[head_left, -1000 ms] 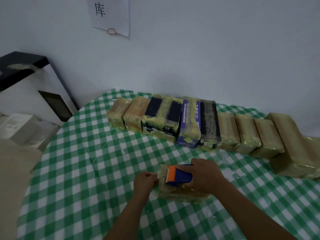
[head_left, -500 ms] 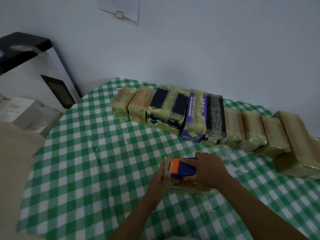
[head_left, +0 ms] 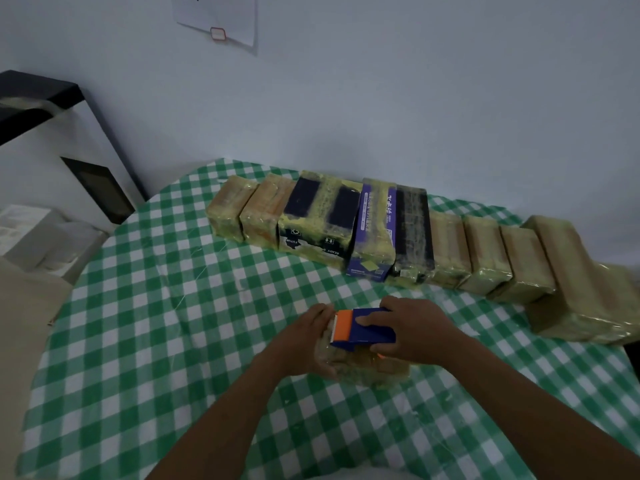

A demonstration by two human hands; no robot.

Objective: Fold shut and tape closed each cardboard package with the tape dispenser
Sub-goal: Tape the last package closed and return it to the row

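A small tan cardboard package (head_left: 372, 370), glossy with tape, lies on the green-checked tablecloth (head_left: 156, 323) in front of me. My right hand (head_left: 412, 329) grips a blue tape dispenser (head_left: 363, 329) with an orange cutter end, pressed on top of the package. My left hand (head_left: 304, 341) clasps the package's left end, fingers curled around it beside the orange cutter. Most of the package is hidden under both hands and the dispenser.
A row of several taped packages (head_left: 381, 237) lines the table's far side against the white wall, ending in a larger tan box (head_left: 575, 282) at right. A black-and-white cabinet (head_left: 52, 140) stands at left. A paper sheet (head_left: 221, 19) hangs on the wall.
My left hand has moved from pinching the package's left edge to wrapping around that end. The dispenser and right hand stay on top of the package. The camera view has shifted slightly.
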